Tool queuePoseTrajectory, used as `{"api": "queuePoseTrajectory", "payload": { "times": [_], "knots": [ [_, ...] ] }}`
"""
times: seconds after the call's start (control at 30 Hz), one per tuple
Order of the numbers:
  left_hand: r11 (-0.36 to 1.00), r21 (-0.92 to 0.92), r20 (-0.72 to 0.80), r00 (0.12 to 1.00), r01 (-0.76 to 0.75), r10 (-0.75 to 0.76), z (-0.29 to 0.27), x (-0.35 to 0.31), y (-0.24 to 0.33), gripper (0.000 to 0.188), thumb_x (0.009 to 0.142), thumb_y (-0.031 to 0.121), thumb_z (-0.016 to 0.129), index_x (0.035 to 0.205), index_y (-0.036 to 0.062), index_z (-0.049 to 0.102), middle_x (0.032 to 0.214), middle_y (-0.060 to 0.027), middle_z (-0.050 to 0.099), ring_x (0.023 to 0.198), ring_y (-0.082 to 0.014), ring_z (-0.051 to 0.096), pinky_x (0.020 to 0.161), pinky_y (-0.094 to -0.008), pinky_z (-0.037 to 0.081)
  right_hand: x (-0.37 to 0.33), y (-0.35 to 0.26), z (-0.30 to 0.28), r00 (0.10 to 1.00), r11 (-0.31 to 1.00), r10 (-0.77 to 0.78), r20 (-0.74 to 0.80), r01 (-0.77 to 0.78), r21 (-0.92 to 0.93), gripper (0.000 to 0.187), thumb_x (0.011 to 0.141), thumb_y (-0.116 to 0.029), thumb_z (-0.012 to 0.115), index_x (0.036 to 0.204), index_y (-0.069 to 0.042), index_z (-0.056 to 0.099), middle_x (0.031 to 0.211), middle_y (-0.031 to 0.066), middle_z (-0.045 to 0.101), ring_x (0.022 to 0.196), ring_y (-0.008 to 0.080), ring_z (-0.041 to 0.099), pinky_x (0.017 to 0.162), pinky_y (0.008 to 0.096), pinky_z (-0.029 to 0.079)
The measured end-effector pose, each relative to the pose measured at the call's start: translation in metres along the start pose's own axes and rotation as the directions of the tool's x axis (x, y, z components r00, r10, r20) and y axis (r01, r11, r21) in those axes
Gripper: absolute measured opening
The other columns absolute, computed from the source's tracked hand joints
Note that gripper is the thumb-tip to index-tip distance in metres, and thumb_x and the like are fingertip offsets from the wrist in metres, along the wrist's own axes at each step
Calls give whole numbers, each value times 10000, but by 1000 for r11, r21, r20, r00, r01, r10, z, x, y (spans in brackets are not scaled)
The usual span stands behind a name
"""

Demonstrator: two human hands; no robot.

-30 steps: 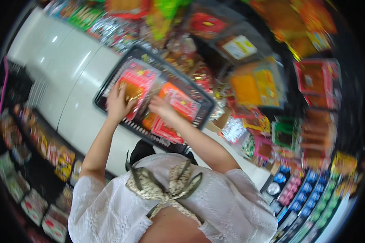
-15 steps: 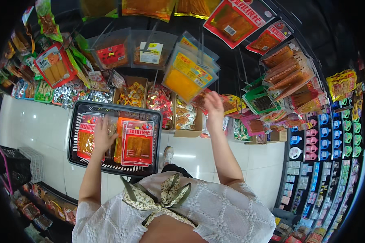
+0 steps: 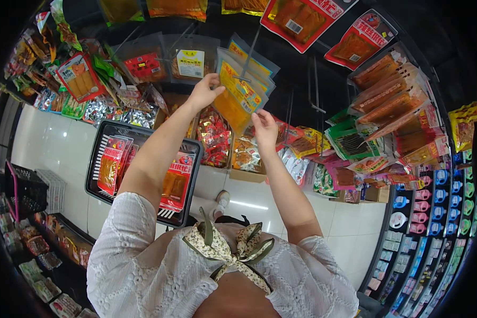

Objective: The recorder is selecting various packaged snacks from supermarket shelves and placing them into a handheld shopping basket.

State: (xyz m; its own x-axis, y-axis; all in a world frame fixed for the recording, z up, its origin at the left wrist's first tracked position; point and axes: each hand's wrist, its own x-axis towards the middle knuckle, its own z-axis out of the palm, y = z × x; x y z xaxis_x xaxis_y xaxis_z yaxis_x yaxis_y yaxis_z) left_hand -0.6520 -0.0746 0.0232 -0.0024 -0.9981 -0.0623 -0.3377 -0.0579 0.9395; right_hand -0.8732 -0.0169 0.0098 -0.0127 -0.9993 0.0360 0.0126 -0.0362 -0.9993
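Yellow flat plastic packets [image 3: 234, 106] are hanging one behind another on a thin metal hook [image 3: 252, 47], near its tip. Upper left edge: being pinched by the left hand [image 3: 206, 91], thumb and fingers drawn close! Right edge, lower down: being pinched by the right hand [image 3: 265, 128]; how many packets are being gripped cannot be told. Below, red-bordered flat packets [image 3: 176, 183] are being held in a black plastic basket [image 3: 92, 164], toward its left and right edges, its middle being crossed by the left forearm [image 3: 164, 148].
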Motion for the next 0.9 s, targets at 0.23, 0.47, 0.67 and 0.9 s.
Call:
{"api": "queuePoseTrajectory", "payload": {
  "times": [0.23,0.47,0.67,0.9],
  "knots": [
    [990,62,-148,980,-128,136,4,5,-17,627,721,208,656,1242,8,369,1085,-139,527,1032,-239,492,876,-316,381,8,20,18,997,999,-16,77,18,-34,231,831,-146,559,1004,7,561,926,53,606,840,86,542,756,223,408],
    [953,265,-68,983,-146,169,-6,-29,-30,653,672,252,707,1193,-7,411,1012,-156,535,966,-255,519,870,-307,390,-1,23,15,973,972,167,158,-189,138,228,857,-197,536,972,-5,584,907,15,603,789,54,511,720,207,394],
    [936,-326,57,991,130,-118,-7,-74,-46,633,724,172,688,1232,-14,358,1082,-147,546,984,-214,531,850,-292,410,-26,-9,12,954,910,182,237,-255,328,241,873,-156,489,1064,-12,521,1022,59,575,923,141,539,808,270,414],
    [824,-534,252,966,188,-57,-30,-142,15,308,789,76,602,1078,-2,532,969,-59,608,884,-123,567,791,-257,437,-63,-54,18,961,856,231,155,-276,437,254,881,-179,467,1075,-19,502,1032,72,568,946,183,546,823,322,431]
  ]
}}
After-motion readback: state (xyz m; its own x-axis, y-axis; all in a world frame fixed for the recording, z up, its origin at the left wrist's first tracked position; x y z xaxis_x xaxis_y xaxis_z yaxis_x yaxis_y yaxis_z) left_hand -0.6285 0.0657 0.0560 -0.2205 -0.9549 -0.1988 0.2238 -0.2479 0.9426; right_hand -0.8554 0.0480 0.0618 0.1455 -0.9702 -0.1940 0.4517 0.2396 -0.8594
